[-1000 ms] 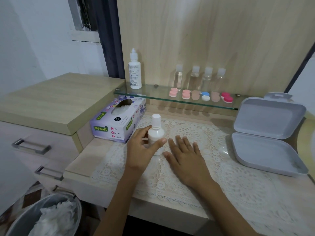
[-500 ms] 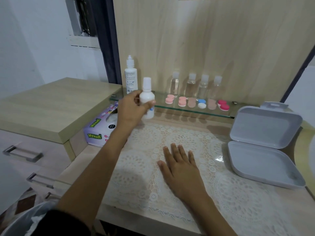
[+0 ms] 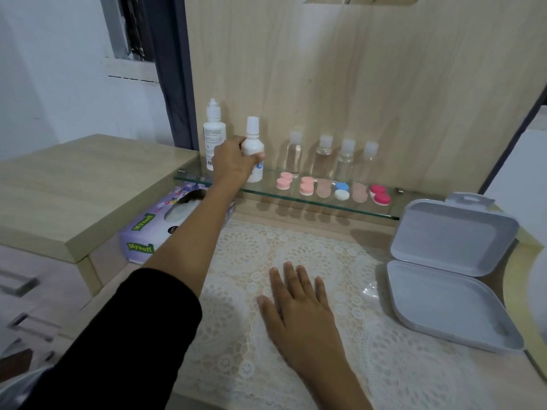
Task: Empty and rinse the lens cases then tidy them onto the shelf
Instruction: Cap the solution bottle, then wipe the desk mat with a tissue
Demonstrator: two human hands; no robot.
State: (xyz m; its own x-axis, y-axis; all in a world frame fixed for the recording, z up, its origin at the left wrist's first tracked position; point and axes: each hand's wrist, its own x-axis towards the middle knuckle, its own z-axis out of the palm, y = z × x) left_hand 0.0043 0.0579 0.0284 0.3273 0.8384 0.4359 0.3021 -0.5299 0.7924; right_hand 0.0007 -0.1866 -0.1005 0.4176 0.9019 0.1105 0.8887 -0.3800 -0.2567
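My left hand (image 3: 232, 164) is wrapped around a small white bottle (image 3: 253, 149), which stands upright on the glass shelf (image 3: 325, 204) beside a taller white solution bottle (image 3: 213, 134). Several lens cases lie in a row along the shelf: a pink one (image 3: 284, 180), another pink one (image 3: 307, 185), a beige one (image 3: 324, 187), a blue and white one (image 3: 342, 190), a second beige one (image 3: 359, 192) and a red one (image 3: 380, 195). My right hand (image 3: 296, 303) rests flat on the lace mat (image 3: 384, 365), fingers spread and holding nothing.
Several clear small bottles (image 3: 324, 155) stand behind the cases. An open grey plastic box (image 3: 450, 291) lies at the right. A purple tissue box (image 3: 157, 232) sits under the shelf's left end, next to a wooden drawer cabinet (image 3: 74, 187).
My left hand lifted the small white bottle off the mat and carried it up to the glass shelf, where it now stands. My right hand stayed flat on the mat.
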